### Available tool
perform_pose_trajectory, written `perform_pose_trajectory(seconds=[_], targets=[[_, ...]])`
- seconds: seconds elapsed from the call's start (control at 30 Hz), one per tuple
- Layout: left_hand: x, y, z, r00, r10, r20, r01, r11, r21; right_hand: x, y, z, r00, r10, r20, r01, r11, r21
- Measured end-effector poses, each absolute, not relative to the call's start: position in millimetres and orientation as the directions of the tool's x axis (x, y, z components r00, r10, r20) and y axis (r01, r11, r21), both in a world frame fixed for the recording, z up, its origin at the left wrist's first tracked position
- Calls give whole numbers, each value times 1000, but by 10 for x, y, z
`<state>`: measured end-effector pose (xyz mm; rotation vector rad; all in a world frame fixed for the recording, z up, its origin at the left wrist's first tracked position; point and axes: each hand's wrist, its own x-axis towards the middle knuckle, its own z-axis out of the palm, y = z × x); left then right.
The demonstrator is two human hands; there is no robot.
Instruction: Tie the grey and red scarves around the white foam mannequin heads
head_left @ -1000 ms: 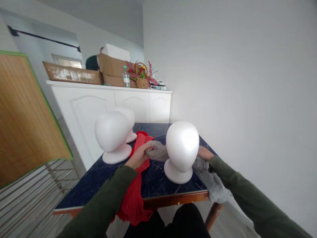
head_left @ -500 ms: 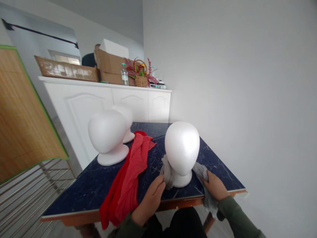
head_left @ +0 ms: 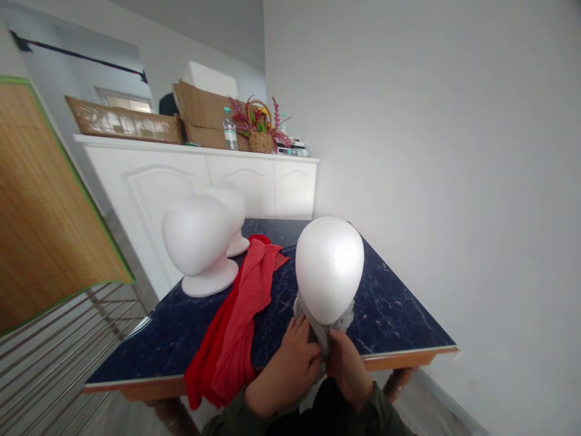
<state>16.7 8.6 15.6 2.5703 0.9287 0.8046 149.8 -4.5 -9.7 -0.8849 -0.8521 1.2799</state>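
While the grey cloth [head_left: 322, 335] goes around the neck of the white foam head [head_left: 330, 266] at the near edge of the table [head_left: 399, 309], I grip it in front, just under the chin. My left hand [head_left: 293, 366] has its fingers curled onto the cloth; my right hand [head_left: 348, 369], nearly closed, pinches it close beside. Red cloths [head_left: 242, 315] lie to the left, near two more foam heads [head_left: 198, 236].

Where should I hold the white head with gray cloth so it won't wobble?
Probably the bare upper sides of the white head, one palm each, from above: it's rounded there, while gray cloth, left hand and right hand crowd its lower front.
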Motion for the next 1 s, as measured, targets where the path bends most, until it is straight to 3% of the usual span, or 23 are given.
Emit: perform_pose_trajectory(seconds=[0.1,0.17,0.27,0.4,0.53,0.63,0.73,0.8,0.87,0.93,1.0], targets=[[157,67,116,657,634,408,515,-773,370,1472,-25,-81,86,995,46,-391,77,-917],[145,64,100,658,636,404,506,-770,387,1467,10,-72,132,991,25,-349,70,-935],[96,89,71,585,711,390,482,-691,539,1465,54,-91,193,979,-68,-416,19,-909],[50,174,36,373,888,270,439,-425,791,1477,63,-137,128,975,-180,-568,-77,-819],[114,269,87,359,916,179,435,-333,836,1482,52,-107,-5,980,-199,-664,-152,-732],[172,338,128,396,910,121,396,-288,872,1494,34,-70,-66,982,-178,-640,-178,-747],[193,402,111,450,893,14,319,-176,931,1547,19,-82,48,991,-124,-434,-91,-896],[187,446,95,447,893,-50,179,-35,983,1615,21,-112,214,976,-39,-122,-13,-992],[164,500,114,441,890,-117,-54,156,986,1706,34,-143,316,943,107,210,40,-977],[114,567,186,463,860,-215,-284,373,883,1812,53,-167,319,921,224,418,76,-905],[23,637,301,521,795,-311,-436,561,704,1917,71,-185,285,917,277,527,91,-845]])
